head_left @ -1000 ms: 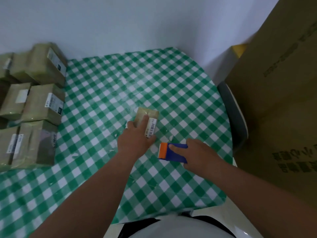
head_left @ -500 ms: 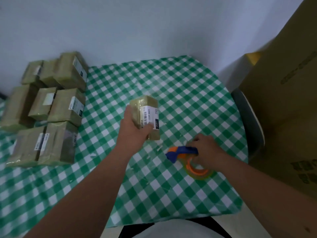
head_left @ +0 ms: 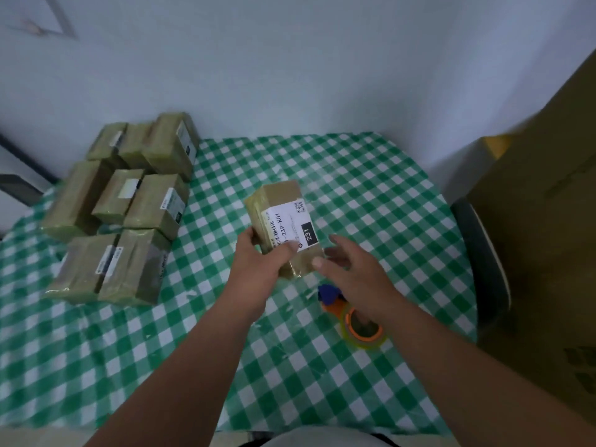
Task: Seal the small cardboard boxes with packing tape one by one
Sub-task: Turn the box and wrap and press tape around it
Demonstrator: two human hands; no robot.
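My left hand (head_left: pixel 258 264) grips a small cardboard box (head_left: pixel 280 204) with a white label, lifted above the green checked table (head_left: pixel 371 195) and tilted. My right hand (head_left: pixel 351 269) hovers with relaxed fingers beside the box's near lower corner; whether a fingertip touches it I cannot tell. Below that hand, the tape dispenser (head_left: pixel 361 324), blue handle and orange roll holder with clear tape, lies on the cloth, held by no hand.
Several taped boxes (head_left: pixel 129 204) are stacked at the table's left. A large cardboard carton (head_left: pixel 541 221) stands at the right, next to a dark chair edge (head_left: pixel 483 262). A pale wall runs behind the table.
My left hand has lifted the box off the table and turned its label up. My right hand let go of the tape dispenser and rose toward the box.
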